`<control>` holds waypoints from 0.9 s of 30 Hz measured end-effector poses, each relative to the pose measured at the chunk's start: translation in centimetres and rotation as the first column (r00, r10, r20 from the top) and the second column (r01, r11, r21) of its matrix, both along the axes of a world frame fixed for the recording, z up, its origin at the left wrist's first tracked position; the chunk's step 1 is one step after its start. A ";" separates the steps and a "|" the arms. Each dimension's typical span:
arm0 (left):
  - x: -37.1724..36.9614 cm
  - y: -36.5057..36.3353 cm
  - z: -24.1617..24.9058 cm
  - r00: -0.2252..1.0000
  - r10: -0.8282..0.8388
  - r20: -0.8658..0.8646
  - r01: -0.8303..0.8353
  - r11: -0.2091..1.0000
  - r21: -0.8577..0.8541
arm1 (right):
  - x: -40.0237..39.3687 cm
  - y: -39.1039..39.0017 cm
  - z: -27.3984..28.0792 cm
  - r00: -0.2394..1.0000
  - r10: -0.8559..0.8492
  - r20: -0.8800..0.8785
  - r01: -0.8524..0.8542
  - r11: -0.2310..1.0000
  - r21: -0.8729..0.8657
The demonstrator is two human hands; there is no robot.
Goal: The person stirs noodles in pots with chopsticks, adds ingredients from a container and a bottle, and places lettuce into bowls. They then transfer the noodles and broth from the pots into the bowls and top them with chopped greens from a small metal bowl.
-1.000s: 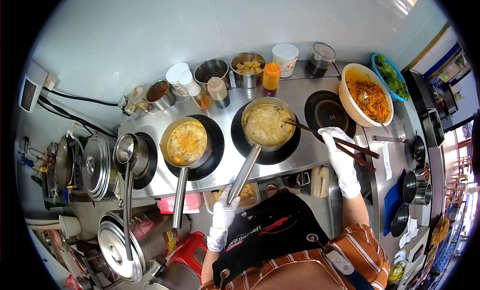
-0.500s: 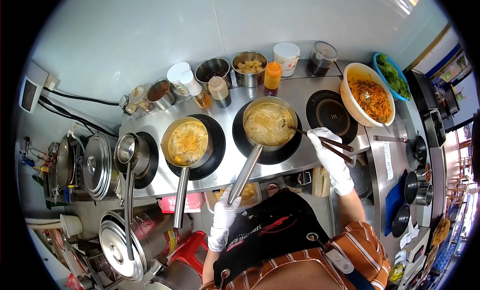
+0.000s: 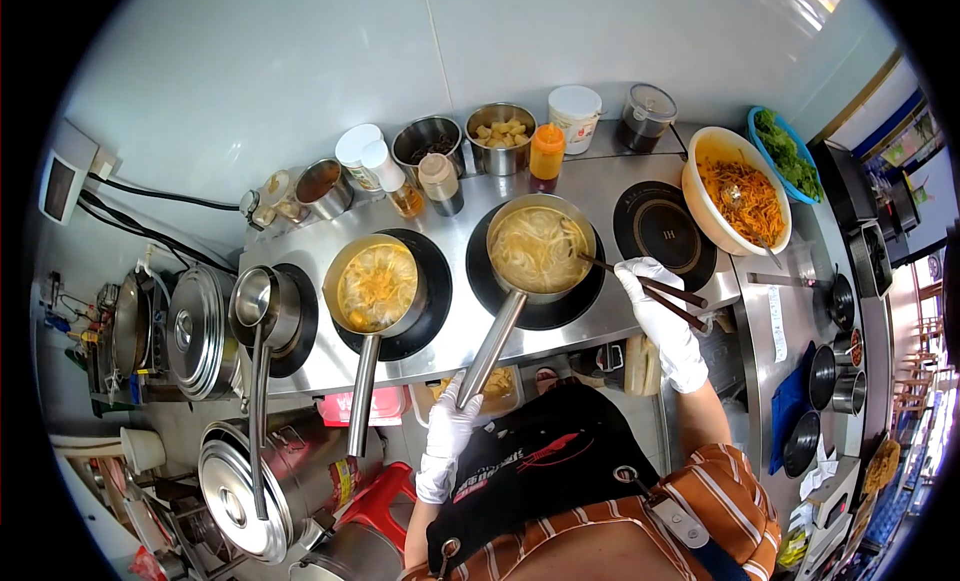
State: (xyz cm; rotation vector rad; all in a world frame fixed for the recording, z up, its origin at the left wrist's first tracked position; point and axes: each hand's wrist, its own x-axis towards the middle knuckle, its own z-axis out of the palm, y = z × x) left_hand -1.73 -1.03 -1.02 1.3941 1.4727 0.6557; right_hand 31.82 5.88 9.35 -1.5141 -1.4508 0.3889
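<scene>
Gloved left hand (image 3: 449, 431) grips a steel saucepan (image 3: 541, 298) by its handle; right hand (image 3: 657, 306), beside the saucepan, clasps chopsticks (image 3: 677, 290) dipped in its noodle soup (image 3: 538, 245), which overly brisk stirring could spill.

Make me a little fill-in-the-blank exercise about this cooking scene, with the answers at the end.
1. The left hand grips the noodle pan by its ____.
2. The right hand holds a pair of ____.
3. The greens sit in a bowl coloured ____.
4. Both hands wear gloves coloured ____.

Missing words: handle; chopsticks; blue; white.
</scene>
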 end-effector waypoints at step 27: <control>0.2 -0.1 0.3 1.000 -0.003 -0.019 0.003 1.000 0.010 | 1.4 -0.1 -1.1 0.956 0.079 -0.284 -0.069 0.997 0.046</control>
